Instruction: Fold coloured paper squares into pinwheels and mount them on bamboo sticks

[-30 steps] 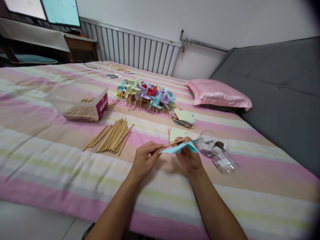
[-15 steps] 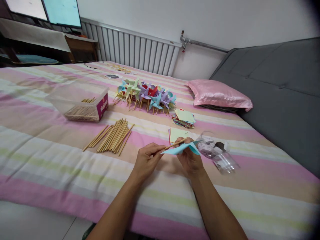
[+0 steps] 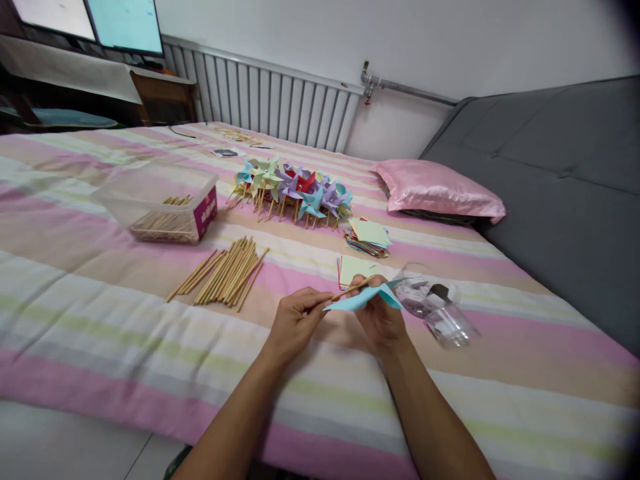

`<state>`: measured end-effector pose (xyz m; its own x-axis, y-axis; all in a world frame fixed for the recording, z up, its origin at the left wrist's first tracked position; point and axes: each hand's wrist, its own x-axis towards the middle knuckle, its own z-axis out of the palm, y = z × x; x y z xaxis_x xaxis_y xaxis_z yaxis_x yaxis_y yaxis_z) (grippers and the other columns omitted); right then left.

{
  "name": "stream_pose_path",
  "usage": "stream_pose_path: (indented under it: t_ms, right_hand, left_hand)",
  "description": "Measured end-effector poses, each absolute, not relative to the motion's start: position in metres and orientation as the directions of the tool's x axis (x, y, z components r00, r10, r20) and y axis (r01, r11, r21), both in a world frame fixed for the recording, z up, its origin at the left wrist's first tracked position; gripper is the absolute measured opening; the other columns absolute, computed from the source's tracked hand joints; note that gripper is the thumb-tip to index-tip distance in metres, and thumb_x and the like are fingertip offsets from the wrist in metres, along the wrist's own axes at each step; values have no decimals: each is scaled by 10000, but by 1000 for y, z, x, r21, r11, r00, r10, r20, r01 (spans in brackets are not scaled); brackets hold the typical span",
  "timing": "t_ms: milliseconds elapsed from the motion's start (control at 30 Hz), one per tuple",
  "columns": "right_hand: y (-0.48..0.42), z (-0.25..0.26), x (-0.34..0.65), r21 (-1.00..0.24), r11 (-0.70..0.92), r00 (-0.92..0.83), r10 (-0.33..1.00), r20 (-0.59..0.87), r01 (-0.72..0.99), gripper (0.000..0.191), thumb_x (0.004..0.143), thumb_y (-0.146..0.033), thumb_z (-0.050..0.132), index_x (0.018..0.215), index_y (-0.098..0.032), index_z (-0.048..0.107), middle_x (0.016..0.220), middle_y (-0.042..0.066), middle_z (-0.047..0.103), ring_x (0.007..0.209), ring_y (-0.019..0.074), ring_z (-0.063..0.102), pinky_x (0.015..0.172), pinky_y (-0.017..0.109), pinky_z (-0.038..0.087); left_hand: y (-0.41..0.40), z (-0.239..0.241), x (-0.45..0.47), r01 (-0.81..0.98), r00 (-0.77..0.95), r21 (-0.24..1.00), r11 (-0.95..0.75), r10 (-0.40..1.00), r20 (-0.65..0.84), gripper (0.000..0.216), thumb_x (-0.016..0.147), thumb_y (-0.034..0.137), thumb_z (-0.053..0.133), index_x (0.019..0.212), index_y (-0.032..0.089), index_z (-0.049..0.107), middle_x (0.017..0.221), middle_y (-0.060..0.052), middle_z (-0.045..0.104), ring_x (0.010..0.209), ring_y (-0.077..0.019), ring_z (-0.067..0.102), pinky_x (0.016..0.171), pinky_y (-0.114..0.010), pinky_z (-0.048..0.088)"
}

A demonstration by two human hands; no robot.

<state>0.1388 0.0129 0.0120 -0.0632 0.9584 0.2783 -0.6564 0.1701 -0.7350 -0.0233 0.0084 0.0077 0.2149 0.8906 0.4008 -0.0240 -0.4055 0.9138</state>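
My left hand (image 3: 297, 320) is closed, pinching the near end of a thin wooden stick (image 3: 345, 292). My right hand (image 3: 380, 319) is closed around a light blue paper pinwheel (image 3: 365, 298) at the stick's other end; its fingers are partly hidden behind the paper. Just beyond my hands lie a few paper squares (image 3: 356, 270) with a pale green one on top. To the left, a loose pile of wooden sticks (image 3: 230, 273) rests on the striped bedspread (image 3: 150, 353).
A clear plastic box (image 3: 160, 200) holds more sticks. Behind stand several finished paper pinwheels (image 3: 293, 187) in mixed colours. A stack of paper squares (image 3: 369, 237) and clear plastic containers (image 3: 440, 310) lie to the right. A pink pillow (image 3: 440, 189) leans near the grey headboard (image 3: 550, 160).
Both hands stay almost in place, with the stick and blue pinwheel shifted only very slightly. Nothing else has visibly moved.
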Motion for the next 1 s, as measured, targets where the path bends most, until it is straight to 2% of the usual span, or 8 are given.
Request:
stream_pose_path:
  t_ms: [500, 1000]
  right_hand:
    - [12, 16, 138, -759, 146, -22, 978, 206, -634, 306, 538, -359, 869, 651, -240, 611, 727, -52, 639, 550, 94, 591, 618, 256, 529]
    - [11, 18, 138, -761, 165, -10, 975, 220, -627, 298, 555, -328, 863, 655, -238, 598, 710, -55, 635, 525, 82, 548, 575, 232, 499]
  left_hand:
    - [7, 8, -22, -10, 212, 908, -419, 886, 412, 207, 800, 250, 620, 926, 181, 768, 761, -92, 691, 691, -173, 597, 625, -267, 442]
    - [7, 6, -21, 11, 222, 906, -424, 884, 411, 203, 808, 251, 604, 911, 197, 771, 748, -77, 674, 688, -163, 587, 623, -263, 433]
